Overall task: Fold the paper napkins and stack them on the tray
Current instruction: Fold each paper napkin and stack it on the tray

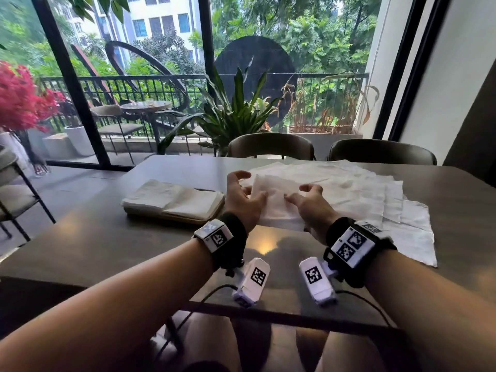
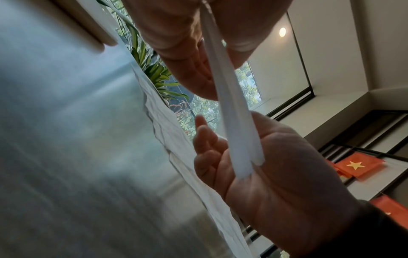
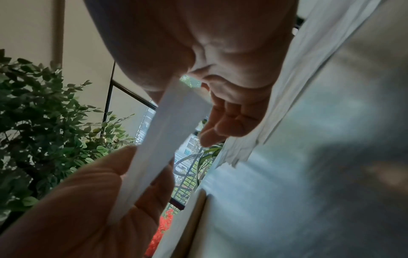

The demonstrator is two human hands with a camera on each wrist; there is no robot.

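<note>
A dark, glossy rectangular table point(image 1: 80, 237) fills the near scene. Two dark curved-back chairs point(image 1: 271, 146) stand at its far edge, side by side. Beyond them, a green long-leaved potted plant point(image 1: 233, 114) rises before the black-framed window point(image 1: 205, 49). Far left, a bush of red-pink flowers point(image 1: 18, 98) stands near a small round patio table point(image 1: 146, 106) by the black metal railing point(image 1: 134, 84).

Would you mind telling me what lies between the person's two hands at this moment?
A folded white paper napkin spans the gap, held between the left hand and the right hand above the table. The head view shows it, and both wrist views confirm.
</note>
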